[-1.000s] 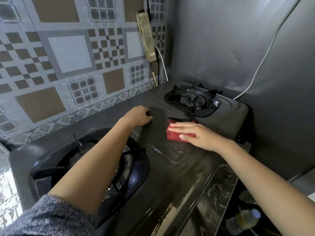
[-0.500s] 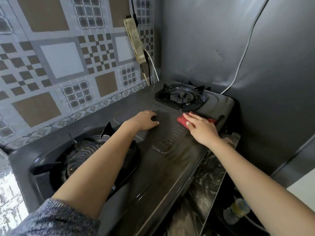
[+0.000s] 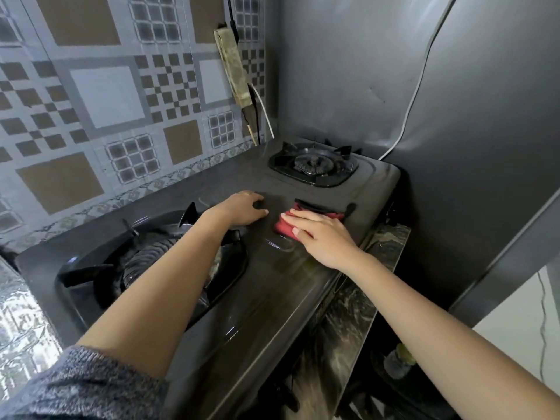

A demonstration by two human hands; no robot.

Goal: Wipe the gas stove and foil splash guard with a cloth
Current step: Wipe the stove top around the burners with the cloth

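We are pressing one red cloth flat under our right hand, fingers extended, mid-stove between two burners: near left, far right. Our left hand is resting loosely curled, gripping nothing. Bare top is lying toward the near edge; foil wall is bordering the far side

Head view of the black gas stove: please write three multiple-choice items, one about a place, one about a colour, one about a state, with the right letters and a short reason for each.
1. Where is the folded cloth?
A. between the two burners
B. on the wall
C. on the floor

2. What colour is it?
A. blue
B. red
C. white

3. How is the right hand?
A. raised in the air
B. flat on the cloth
C. in a fist

Answers:
1 A, it lies on the black gas stove between the burners.
2 B, red fabric shows beside the fingers.
3 B, the palm presses it down.
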